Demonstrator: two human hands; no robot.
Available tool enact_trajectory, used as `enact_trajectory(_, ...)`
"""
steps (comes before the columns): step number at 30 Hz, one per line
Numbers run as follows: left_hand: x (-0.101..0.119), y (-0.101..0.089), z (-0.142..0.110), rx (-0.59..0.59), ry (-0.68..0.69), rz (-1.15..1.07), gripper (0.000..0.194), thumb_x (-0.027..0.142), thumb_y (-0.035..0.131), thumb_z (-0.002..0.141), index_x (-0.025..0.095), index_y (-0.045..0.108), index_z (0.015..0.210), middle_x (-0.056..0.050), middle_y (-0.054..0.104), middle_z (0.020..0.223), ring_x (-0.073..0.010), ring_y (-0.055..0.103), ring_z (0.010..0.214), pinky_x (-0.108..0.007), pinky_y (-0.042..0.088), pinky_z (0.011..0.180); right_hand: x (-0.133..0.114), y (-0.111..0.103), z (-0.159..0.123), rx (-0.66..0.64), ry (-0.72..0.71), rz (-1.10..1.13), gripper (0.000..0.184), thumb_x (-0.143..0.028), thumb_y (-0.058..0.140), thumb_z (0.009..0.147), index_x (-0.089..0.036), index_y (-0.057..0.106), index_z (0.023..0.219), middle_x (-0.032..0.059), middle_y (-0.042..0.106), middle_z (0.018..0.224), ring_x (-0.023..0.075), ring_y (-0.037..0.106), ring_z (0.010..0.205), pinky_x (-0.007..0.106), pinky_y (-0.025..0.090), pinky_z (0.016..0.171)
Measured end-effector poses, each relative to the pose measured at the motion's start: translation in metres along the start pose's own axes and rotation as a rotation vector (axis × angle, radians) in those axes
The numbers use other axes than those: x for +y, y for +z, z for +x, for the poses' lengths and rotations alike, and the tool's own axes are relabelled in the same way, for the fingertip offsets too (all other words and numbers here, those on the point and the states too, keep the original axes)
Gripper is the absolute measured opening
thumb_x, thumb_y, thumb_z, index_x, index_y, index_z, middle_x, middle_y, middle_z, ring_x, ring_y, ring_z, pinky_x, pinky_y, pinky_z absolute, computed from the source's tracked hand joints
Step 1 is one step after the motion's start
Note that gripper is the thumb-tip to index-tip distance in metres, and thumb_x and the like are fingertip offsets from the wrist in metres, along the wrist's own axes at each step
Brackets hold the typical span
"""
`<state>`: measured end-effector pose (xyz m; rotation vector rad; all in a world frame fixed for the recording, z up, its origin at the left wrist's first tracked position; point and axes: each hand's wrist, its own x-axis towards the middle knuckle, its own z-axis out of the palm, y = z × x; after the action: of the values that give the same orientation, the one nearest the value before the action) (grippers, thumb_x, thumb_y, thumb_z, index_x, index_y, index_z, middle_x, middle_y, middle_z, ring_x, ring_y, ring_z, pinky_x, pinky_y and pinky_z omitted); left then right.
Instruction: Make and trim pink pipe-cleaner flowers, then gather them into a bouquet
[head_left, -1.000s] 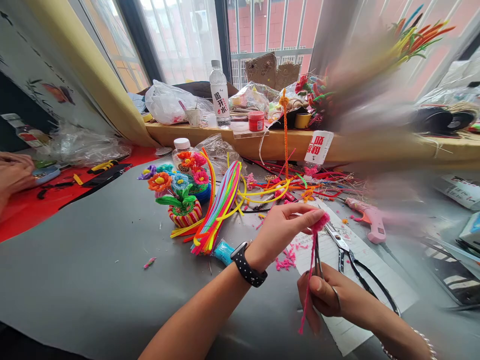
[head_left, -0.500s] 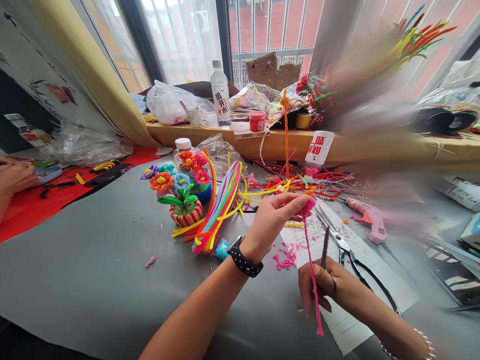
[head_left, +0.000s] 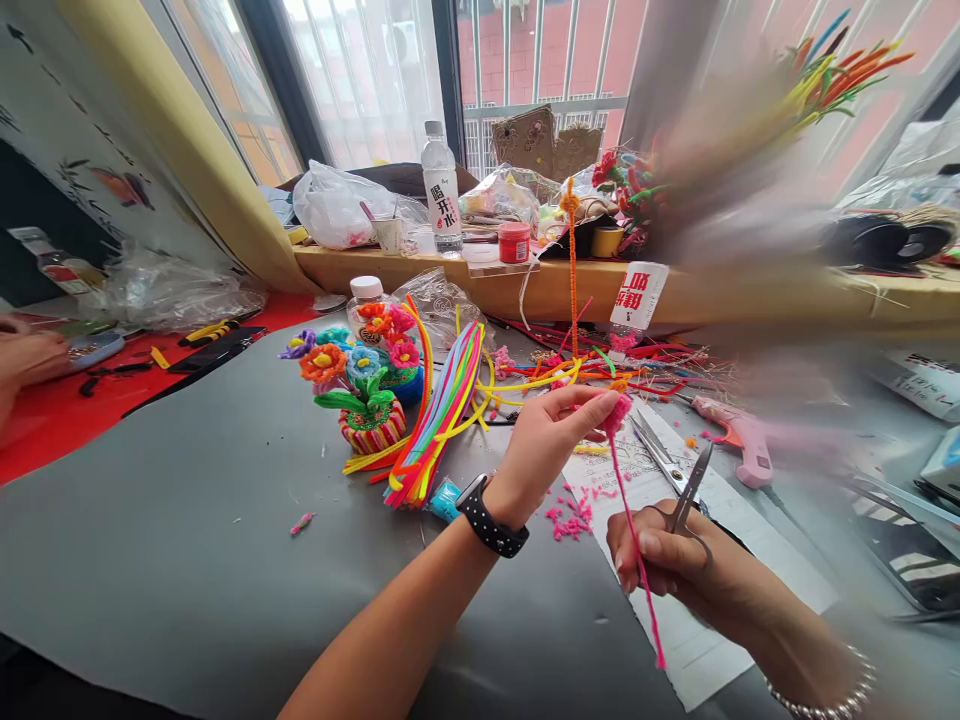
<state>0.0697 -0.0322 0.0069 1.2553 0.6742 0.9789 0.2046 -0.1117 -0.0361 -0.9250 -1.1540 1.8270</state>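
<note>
My left hand (head_left: pixel 559 430) is closed, pinching a fuzzy pink pipe cleaner (head_left: pixel 627 500) at its bunched top end. The stem hangs down and slants right past the fingers of my right hand (head_left: pixel 667 555). That hand is closed round a small pair of scissors (head_left: pixel 691 488), blades pointing up and to the right. Whether its fingers also touch the pink stem I cannot tell. Below lies a white paper sheet (head_left: pixel 712 650), with large black-handled scissors (head_left: pixel 660 450) on it, partly hidden by my right hand. Pink fluff clippings (head_left: pixel 571 518) are scattered left of the sheet.
Potted pipe-cleaner flowers (head_left: pixel 371 425) stand left of a bundle of coloured pipe cleaners (head_left: pixel 442 420). A pink glue gun (head_left: pixel 739 435) lies at the right. Loose stems and an upright orange stem (head_left: pixel 573 280) are behind. Another person's hand (head_left: pixel 30 350) is at far left.
My left hand moved left with the pink pipe cleaner, then held still. My right hand drew the small scissors away from it, turning the blades toward the right.
</note>
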Motion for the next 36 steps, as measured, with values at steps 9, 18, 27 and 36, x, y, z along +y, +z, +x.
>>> enact_trajectory(9, -0.001, 0.004, -0.001, 0.037, -0.101, -0.110, 0.043, 0.026, 0.067, 0.063, 0.013, 0.050, 0.100, -0.010, 0.057, 0.100, -0.0144, 0.060, 0.077, -0.030, 0.044, 0.074, -0.005, 0.000, 0.002, 0.158, -0.029, -0.071, 0.026, -0.037, 0.063, 0.067, -0.015, 0.064, 0.055, -0.0015, 0.042, 0.052, 0.0079, 0.027, 0.051, 0.023, 0.020, 0.048)
enact_trajectory(18, -0.005, 0.007, -0.001, 0.052, -0.146, -0.144, 0.064, 0.023, 0.068, 0.062, 0.016, 0.031, 0.113, -0.019, 0.038, 0.122, -0.0143, 0.062, 0.073, -0.033, 0.049, 0.071, -0.013, -0.006, -0.004, 0.344, -0.068, -0.368, 0.027, -0.042, 0.058, 0.071, -0.017, 0.063, 0.063, 0.0004, 0.046, 0.060, 0.0111, 0.034, 0.055, 0.024, 0.030, 0.053)
enact_trajectory(27, -0.016, 0.003, -0.001, -0.180, -0.068, 0.469, 0.037, 0.051, 0.049, 0.070, 0.014, 0.054, 0.066, -0.002, 0.055, 0.065, -0.0132, 0.055, 0.064, -0.024, 0.042, 0.058, -0.022, -0.001, -0.001, 0.392, -0.096, -0.694, 0.027, -0.045, 0.055, 0.072, -0.020, 0.061, 0.061, 0.0004, 0.052, 0.059, 0.0143, 0.042, 0.059, 0.026, 0.033, 0.056)
enact_trajectory(36, -0.010, 0.003, 0.000, -0.173, -0.008, 0.264, 0.029, 0.037, 0.045, 0.078, 0.013, 0.056, 0.067, -0.004, 0.058, 0.071, -0.0103, 0.053, 0.064, -0.022, 0.042, 0.063, -0.009, -0.008, 0.001, 0.264, -0.084, -0.647, 0.047, -0.054, 0.037, 0.081, -0.016, 0.063, 0.068, 0.0022, 0.053, 0.059, 0.0121, 0.042, 0.055, 0.025, 0.033, 0.054)
